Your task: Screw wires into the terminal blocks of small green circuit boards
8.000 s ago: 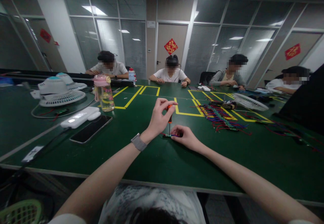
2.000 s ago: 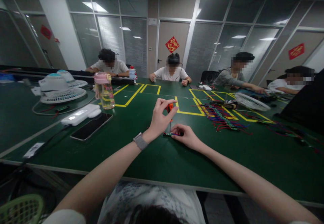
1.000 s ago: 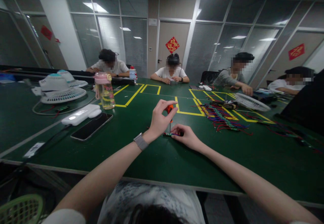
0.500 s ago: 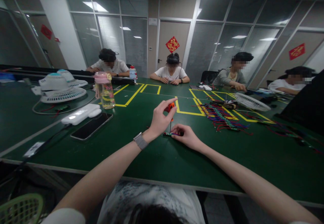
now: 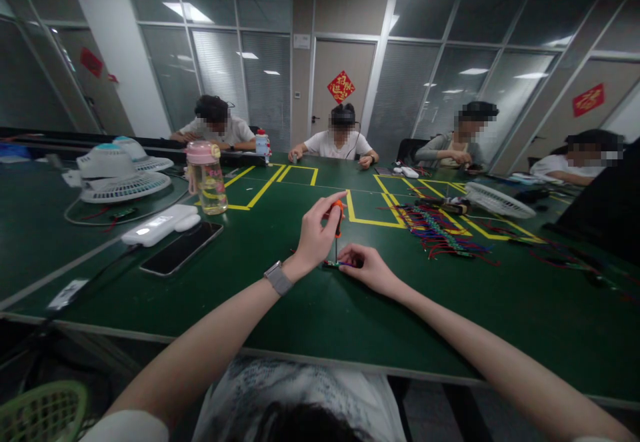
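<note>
An orange-and-black screwdriver stands upright, its handle gripped between the thumb and fingers of my left hand. Its shaft points down onto a small green circuit board lying on the green table. My right hand rests on the table just right of the board, its fingertips pinched on thin wires at the board's end. The exact spot where the screwdriver tip meets the board is too small to make out.
A phone, a white power strip and a pink-lidded bottle are on the left, before fan parts. Several wired boards lie right, near a fan grille. Yellow tape marks the table. Several people sit opposite.
The orange screwdriver handle has turned slightly in my left hand, and more of it shows. My right hand has stayed put. Across the table, a person's hands have moved apart.
</note>
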The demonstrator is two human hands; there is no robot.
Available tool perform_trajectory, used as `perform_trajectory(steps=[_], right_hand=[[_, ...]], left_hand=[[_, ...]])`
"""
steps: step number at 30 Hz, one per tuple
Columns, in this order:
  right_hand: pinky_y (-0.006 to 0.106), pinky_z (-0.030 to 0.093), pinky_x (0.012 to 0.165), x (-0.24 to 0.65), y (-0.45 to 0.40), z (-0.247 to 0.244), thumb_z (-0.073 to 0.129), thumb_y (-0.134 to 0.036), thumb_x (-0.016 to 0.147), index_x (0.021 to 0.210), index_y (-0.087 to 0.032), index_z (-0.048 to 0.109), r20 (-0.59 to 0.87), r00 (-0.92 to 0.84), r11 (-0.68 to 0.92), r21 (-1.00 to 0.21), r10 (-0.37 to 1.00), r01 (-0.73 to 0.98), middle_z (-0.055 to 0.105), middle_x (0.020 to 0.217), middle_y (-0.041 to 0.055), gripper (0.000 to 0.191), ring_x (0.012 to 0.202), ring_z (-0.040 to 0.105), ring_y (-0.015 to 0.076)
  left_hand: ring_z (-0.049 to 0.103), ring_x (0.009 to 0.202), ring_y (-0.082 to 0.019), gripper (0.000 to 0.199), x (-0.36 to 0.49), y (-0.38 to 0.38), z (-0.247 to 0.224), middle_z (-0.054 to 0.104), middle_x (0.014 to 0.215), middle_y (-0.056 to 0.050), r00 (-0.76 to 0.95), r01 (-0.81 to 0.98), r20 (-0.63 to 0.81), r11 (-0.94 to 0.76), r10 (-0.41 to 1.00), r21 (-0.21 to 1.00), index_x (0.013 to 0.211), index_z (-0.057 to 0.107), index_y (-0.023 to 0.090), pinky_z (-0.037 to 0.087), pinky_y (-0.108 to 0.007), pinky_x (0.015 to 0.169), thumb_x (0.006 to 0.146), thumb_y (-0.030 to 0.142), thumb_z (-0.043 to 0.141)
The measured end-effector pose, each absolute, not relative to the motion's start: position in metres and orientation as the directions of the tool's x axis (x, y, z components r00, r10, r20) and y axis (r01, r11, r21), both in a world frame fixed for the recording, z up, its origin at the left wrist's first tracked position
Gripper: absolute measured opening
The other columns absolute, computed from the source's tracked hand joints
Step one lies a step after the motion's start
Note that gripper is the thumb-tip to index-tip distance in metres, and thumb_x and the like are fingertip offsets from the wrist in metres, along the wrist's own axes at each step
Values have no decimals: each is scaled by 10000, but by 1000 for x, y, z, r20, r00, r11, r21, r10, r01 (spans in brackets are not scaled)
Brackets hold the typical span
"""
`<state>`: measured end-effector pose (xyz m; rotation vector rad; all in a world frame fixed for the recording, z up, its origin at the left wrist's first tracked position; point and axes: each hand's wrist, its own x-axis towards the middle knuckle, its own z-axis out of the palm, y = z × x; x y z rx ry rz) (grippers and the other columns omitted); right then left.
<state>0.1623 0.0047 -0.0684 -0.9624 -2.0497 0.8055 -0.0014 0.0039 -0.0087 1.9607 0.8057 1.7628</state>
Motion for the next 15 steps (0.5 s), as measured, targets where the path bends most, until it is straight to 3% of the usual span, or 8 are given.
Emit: perform_trajectory(steps=[7,11,15], right_hand=[[250,412,613,162,4,-67,658,-200,733,848,-163,633,340,-459,524,-769,821,367,604,705,0,123,647,519,131],[250,420,620,162,3,-67,660,-196,737,850,-168,636,343,-460,530,-759,819,378,610,713,3,119,656,524,131],[253,427,625,162,4,-68,658,-200,744,856,-167,634,338,-465,527,-763,818,373,610,722,5,119,659,525,130]], left_hand=[[562,812,-123,244,-2,0,-4,579,921,-36,26,254,811,-788,585,560,1112,640,217,478,-229,734,908,257,513],[590,885,-138,298,-2,1,-6,596,1023,-54,57,211,788,-779,612,590,1193,597,231,487,-246,776,941,266,441],[631,815,-123,336,0,4,-9,601,1076,-64,84,139,755,-758,650,637,1266,532,238,509,-254,758,948,257,423]])
